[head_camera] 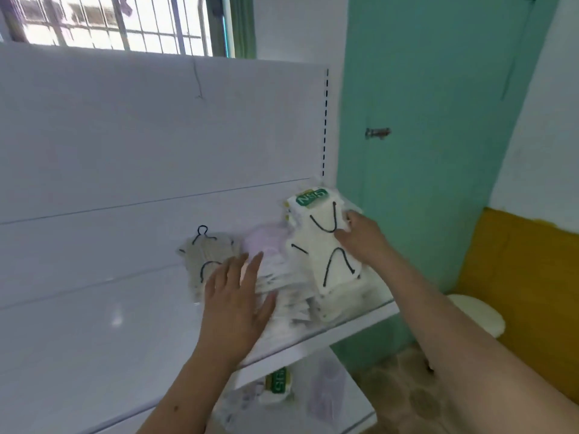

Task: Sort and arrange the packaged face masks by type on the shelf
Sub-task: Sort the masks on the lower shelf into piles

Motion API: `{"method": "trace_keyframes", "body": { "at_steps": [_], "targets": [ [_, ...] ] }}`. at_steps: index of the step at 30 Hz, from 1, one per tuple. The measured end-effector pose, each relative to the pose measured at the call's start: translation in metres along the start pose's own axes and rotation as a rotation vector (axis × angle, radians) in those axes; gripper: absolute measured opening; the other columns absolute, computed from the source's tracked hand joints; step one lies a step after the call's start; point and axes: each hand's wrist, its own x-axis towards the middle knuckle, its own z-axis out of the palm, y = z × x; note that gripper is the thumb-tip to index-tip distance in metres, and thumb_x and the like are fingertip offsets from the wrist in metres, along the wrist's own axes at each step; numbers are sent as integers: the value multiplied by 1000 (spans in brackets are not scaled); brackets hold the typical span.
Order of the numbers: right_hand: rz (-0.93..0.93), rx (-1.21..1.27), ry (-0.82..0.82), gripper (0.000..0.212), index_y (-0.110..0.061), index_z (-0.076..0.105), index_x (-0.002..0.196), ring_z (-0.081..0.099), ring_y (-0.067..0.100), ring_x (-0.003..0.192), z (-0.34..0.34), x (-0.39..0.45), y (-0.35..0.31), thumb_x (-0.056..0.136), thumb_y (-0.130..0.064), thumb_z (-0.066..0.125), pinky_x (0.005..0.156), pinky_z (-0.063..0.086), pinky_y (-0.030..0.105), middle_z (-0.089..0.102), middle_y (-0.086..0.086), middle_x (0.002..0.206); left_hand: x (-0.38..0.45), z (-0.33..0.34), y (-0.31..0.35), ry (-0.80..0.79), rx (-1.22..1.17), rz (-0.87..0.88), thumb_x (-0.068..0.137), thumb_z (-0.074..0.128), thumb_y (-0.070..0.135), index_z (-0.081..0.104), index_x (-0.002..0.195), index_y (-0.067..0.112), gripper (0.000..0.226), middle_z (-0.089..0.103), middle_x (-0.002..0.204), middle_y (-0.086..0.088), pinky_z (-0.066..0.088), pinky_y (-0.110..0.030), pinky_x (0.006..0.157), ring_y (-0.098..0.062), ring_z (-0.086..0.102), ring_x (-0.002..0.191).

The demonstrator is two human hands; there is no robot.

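The stack of white packaged masks (pixel 326 255) sits at the right end of the white shelf (pixel 94 339), tilted up against my right hand (pixel 363 239); my right fingers (pixel 343 234) pinch the top pack's edge, thumb on its face, black ear loops showing just left of them; a green label at the pack's far end reads "N95", upside down to me. My left hand (pixel 235 302) hovers flat and spread, gripping nothing, its fingertips over a heap of loose white packs (pixel 282 296); beyond my fingertips lies a pale pink pack (pixel 266 242), and left of them a grey pack with black loops (pixel 206 255). Below my left wrist, on the lower shelf (pixel 344 411), lies another green-labelled pack (pixel 277 386), its print blurred; right of my right arm stands a teal door (pixel 438 120).
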Motion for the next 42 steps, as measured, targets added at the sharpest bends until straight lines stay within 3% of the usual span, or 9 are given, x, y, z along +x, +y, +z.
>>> {"method": "trace_keyframes", "body": {
  "at_steps": [9, 14, 18, 23, 25, 28, 33, 38, 42],
  "targets": [
    [-307, -380, -207, 40, -3, 48, 126, 49, 32, 118, 64, 29, 13, 96, -29, 53, 88, 41, 35, 52, 16, 124, -21, 24, -6, -196, 146, -56, 96, 37, 64, 49, 147, 19, 70, 52, 146, -11, 44, -52, 105, -37, 50, 132],
    [-337, -415, 191, 56, -7, 43, 142, 42, 35, 127, 38, 18, -13, 100, -44, 43, 102, 36, 42, 44, 14, 145, -17, -4, -1, -142, 73, -130, 94, 15, 73, 16, 162, 27, 82, 21, 166, 5, 2, -53, 125, -24, 14, 156],
    [-460, 96, 134, 60, -8, 38, 148, 38, 30, 138, 46, -13, -80, 100, -44, 45, 113, 32, 41, 40, 14, 151, -45, -45, -5, 73, -172, -248, 100, 33, 59, 35, 155, 21, 67, 41, 156, 0, 31, -39, 120, -18, 34, 145],
    [-573, 447, -7, 53, -14, 40, 147, 49, 14, 127, 110, -95, -167, 102, -39, 47, 107, 42, 30, 44, 3, 146, -140, -76, -26, 219, -289, -378, 101, 41, 36, 58, 128, 23, 35, 55, 119, 11, 55, -33, 83, -6, 58, 107],
    [-636, 527, -39, 41, -13, 50, 137, 58, 5, 103, 141, -135, -187, 101, -33, 50, 87, 49, 18, 55, 0, 129, -187, -81, -40, 167, -312, -417, 100, 40, 33, 61, 119, 24, 29, 56, 108, 12, 54, -34, 70, -3, 58, 89],
    [-743, 512, -156, 31, -16, 56, 128, 58, 3, 90, 187, -194, -209, 101, -30, 50, 72, 48, 15, 59, -8, 112, -257, -79, -64, -70, -346, -492, 100, 42, 34, 59, 125, 25, 31, 58, 112, 10, 54, -35, 76, -3, 58, 91],
    [-890, 265, -364, 34, -21, 55, 130, 60, 6, 97, 266, -282, -225, 101, -36, 46, 79, 54, 35, 61, -8, 117, -362, -74, -116, -455, -380, -773, 103, 51, 37, 33, 155, 21, 57, 43, 150, -5, 43, -34, 106, -24, 47, 133],
    [-804, 148, -580, 35, -20, 54, 131, 59, 16, 104, 349, -339, -211, 101, -35, 45, 80, 52, 38, 60, -3, 120, -439, -84, -165, -586, -390, -1056, 101, 56, 30, 37, 152, 14, 57, 47, 147, -14, 42, -32, 104, -28, 50, 129],
    [-526, -5, -781, 48, -18, 43, 140, 57, 24, 114, 437, -356, -197, 98, -39, 51, 87, 51, 38, 54, 5, 132, -479, -88, -211, -552, -359, -1261, 100, 58, 24, 44, 147, 11, 51, 52, 141, -14, 41, -25, 92, -29, 57, 121]
  ]
}}
